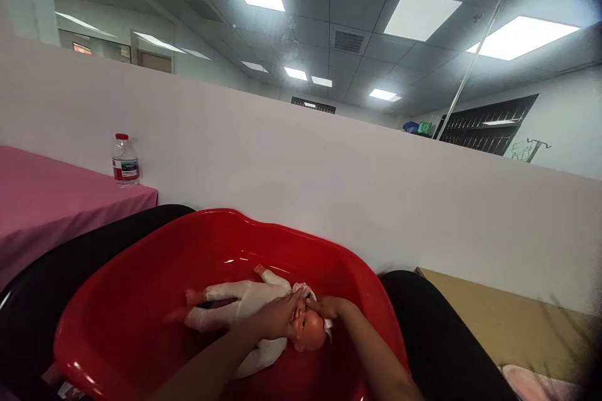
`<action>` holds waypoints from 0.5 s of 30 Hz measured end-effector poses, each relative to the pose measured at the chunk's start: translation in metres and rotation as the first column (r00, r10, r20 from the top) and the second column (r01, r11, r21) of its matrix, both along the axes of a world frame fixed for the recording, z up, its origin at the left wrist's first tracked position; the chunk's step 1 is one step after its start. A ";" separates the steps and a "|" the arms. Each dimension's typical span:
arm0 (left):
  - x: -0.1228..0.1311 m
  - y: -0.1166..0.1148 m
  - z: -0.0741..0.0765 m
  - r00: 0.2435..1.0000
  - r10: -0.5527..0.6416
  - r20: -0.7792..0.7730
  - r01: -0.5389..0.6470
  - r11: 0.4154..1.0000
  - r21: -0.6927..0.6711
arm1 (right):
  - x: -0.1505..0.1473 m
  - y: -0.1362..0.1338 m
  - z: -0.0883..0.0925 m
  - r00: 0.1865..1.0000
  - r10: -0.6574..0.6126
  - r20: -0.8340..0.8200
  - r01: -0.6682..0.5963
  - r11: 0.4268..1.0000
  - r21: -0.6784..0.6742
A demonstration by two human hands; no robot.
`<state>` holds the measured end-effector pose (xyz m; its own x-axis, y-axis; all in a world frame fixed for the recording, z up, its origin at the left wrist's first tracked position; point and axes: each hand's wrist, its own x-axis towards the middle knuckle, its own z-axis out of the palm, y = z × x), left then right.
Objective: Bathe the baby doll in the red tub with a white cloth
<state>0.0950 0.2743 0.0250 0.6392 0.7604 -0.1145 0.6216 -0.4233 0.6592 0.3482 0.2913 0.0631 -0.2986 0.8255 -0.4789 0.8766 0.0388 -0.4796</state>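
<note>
A baby doll (311, 331) in a white suit lies on its back in a red baby tub (362, 282), its head toward the right and its feet toward the left. My left hand (282, 314) reaches across its chest and is closed around the chin and neck area. At the upper side of the doll's head, my right hand (328, 306) has its fingers bent against the face. A pale pinkish cloth (305, 290) shows on both sides of my right fingers, which appear closed on it. Parts of both hands' fingers are hidden.
The tub sits between my dark-clothed legs (437, 326). A plastic bottle (125, 163) with a red cap stands on a pink-covered surface (56, 194) at left. A white partition (282, 163) rises behind the tub. To the right is a tan board-like surface (493, 313).
</note>
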 end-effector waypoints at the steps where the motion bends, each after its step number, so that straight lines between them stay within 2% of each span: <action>1: 0.000 0.000 0.000 1.000 -0.002 0.002 0.002 1.000 -0.009 | 0.003 0.001 0.000 1.000 -0.007 0.004 0.007 1.000 0.007; 3: 0.000 0.000 0.000 1.000 0.006 -0.017 -0.007 1.000 -0.016 | 0.006 0.002 -0.002 0.995 0.025 -0.099 -0.022 0.999 0.033; 7: 0.000 0.000 -0.002 0.998 0.050 -0.045 -0.050 0.999 0.019 | 0.002 0.008 -0.010 0.919 0.087 -0.384 -0.067 0.996 0.064; 12: 0.000 0.002 -0.008 0.999 0.049 -0.007 -0.049 0.999 -0.005 | -0.004 0.014 -0.015 0.883 0.074 -0.463 -0.070 0.997 0.026; 15: 0.000 0.004 -0.011 0.999 0.036 0.006 -0.036 0.999 0.021 | -0.005 0.015 -0.013 0.885 0.131 -0.447 -0.105 0.991 0.082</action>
